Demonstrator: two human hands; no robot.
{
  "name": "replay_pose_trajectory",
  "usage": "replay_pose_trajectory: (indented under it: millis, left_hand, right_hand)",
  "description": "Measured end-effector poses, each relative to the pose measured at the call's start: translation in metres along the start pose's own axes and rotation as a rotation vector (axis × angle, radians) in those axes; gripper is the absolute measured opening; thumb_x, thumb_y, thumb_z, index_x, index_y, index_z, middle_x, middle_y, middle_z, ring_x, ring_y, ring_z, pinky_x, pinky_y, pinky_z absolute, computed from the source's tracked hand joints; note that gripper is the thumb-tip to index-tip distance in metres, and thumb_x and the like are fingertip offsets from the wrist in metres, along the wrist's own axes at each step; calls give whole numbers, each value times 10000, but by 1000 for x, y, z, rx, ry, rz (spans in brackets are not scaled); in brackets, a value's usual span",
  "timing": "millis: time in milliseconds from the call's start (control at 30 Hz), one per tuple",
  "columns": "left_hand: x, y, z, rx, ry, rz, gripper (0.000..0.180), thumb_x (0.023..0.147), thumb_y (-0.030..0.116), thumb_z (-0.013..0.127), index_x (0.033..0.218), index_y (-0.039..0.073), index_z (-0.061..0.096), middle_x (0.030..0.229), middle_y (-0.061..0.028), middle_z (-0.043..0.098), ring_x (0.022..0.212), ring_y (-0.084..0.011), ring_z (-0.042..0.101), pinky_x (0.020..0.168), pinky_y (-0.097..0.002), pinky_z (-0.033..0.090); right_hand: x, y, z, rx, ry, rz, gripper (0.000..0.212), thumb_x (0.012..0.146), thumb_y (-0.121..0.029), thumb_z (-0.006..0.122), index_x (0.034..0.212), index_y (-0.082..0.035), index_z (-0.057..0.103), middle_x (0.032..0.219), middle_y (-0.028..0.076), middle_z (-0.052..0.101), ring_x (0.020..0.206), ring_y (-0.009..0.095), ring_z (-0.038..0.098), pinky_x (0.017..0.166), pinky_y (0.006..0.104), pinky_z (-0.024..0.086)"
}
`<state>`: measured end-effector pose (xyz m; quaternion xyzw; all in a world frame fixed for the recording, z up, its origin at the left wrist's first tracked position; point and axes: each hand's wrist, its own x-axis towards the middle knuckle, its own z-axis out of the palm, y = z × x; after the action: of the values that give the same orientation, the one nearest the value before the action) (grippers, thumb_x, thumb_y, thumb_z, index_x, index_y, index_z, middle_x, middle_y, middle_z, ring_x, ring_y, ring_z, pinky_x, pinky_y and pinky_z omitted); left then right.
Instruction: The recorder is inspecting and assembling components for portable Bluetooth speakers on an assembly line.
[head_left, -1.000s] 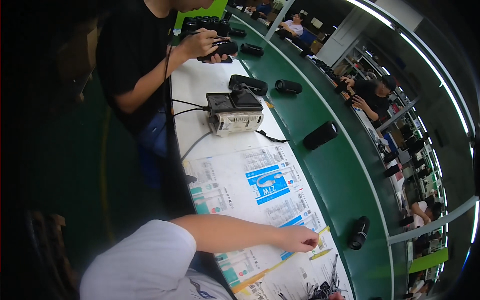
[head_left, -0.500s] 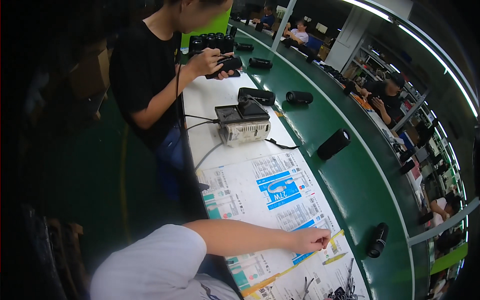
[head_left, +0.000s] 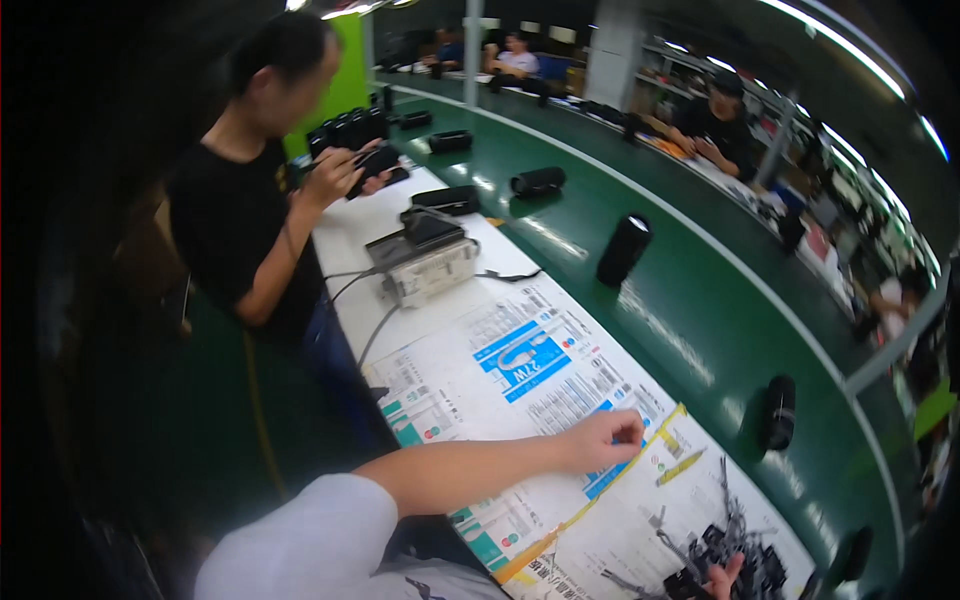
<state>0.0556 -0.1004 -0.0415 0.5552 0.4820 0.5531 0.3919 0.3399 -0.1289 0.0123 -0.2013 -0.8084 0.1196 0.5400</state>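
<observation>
My left hand (head_left: pixel 606 440) hovers over the printed cardboard sheet (head_left: pixel 520 410) on the table, its fingers curled in. What it holds, if anything, is hidden. At the lower edge my right hand (head_left: pixel 722 578) shows in part, with its fingertips apart, beside a heap of black cables and small black parts (head_left: pixel 745 550). I cannot make out anything held in it. Yellow tape (head_left: pixel 570 522) runs across the cardboard between the hands, and a short loose piece of yellow tape (head_left: pixel 682 467) lies to the right of it.
A white box-shaped device (head_left: pixel 430 272) with a black top and cables stands farther up the table. Black cylindrical speakers (head_left: pixel 625 250) sit on the green conveyor (head_left: pixel 680 330) at the right. At the far left a co-worker (head_left: pixel 235 200) handles a black speaker. Other people sit beyond the conveyor.
The view has turned, shifting the scene leftward. My right hand has come into sight beside the black cables, of which more now shows. My left hand remains over the cardboard with fingers curled.
</observation>
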Motion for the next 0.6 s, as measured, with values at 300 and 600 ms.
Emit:
replay_pose_trajectory:
  millis: [300,600]
  left_hand:
    - [137,4,-75,357,577,211,429,707,116,638,1088,20,467,964,-96,517,868,-187,501,783,-311,444]
    - [238,46,-153,1381,465,452,728,706,278,648,1350,92,363,1402,-162,341,1276,-375,331,1024,-454,326]
  right_hand:
    - [-23,-5,2,974,143,598,585,769,-315,728,1200,-5,481,792,108,611,601,165,492,526,281,382]
    - [-16,-9,2,878,88,803,660,765,-449,700,1198,-8,468,755,122,607,572,144,475,491,230,349]
